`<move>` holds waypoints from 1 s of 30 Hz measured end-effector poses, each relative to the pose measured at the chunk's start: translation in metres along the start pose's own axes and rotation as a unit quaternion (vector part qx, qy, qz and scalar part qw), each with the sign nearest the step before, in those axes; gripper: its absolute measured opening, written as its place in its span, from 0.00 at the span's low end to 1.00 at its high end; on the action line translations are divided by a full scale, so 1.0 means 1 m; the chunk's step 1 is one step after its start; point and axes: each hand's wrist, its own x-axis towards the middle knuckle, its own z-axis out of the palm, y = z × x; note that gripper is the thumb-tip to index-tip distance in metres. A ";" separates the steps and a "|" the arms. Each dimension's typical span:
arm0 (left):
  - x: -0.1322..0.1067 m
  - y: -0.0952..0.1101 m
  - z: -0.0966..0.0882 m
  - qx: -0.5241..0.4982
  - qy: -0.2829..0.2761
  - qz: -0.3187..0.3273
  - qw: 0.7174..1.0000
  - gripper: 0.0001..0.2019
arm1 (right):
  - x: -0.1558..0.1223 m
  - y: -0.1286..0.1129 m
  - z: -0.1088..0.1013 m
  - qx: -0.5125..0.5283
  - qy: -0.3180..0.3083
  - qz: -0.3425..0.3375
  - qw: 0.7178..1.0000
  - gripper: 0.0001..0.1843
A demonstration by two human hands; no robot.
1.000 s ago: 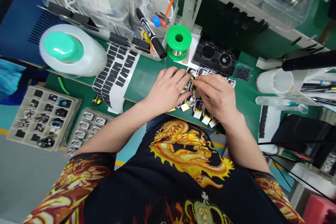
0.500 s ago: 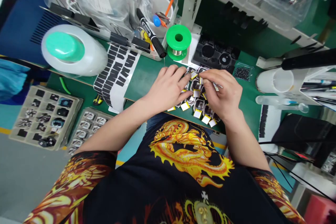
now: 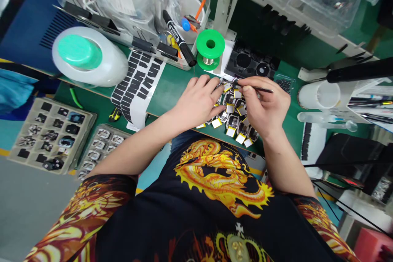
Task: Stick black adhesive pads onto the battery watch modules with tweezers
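Note:
My right hand (image 3: 268,104) is closed in a pinch round a thin dark tool (image 3: 264,89), probably tweezers. The tool's tip points left over the far end of a cluster of small electronic assemblies (image 3: 232,122). Flat silver battery-like pieces with yellow edges (image 3: 231,132) stick out from several of them. My left hand (image 3: 199,102) lies palm down at the cluster's left side, fingers and thumb apart, fingertips at the far assemblies. Whether its fingertips press on one of them I cannot tell.
A green solder spool (image 3: 210,44) and a black moulded tray (image 3: 251,60) stand behind the cluster. Left are a sheet of black stickers (image 3: 138,77), a white bottle (image 3: 89,69) and a parts tray (image 3: 49,135). A small box of screws (image 3: 284,84) lies right.
My right hand has shifted slightly right and turned, so the thin tool lies flatter and shows more clearly. My left hand stays nearly in place. The view has moved slightly.

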 end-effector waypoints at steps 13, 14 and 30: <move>-0.016 -0.002 0.005 -0.058 0.084 0.006 0.995 0.24 | -0.018 -0.023 -0.039 -0.042 -0.103 -0.182 0.977 0.28; -0.022 -0.002 0.004 -0.070 0.101 0.007 0.992 0.22 | -0.020 -0.024 -0.040 -0.046 -0.102 -0.185 0.976 0.29; -0.112 -0.011 0.009 -0.185 0.269 -0.133 0.936 0.11 | 0.000 -0.055 -0.020 0.040 -0.143 -0.133 0.980 0.17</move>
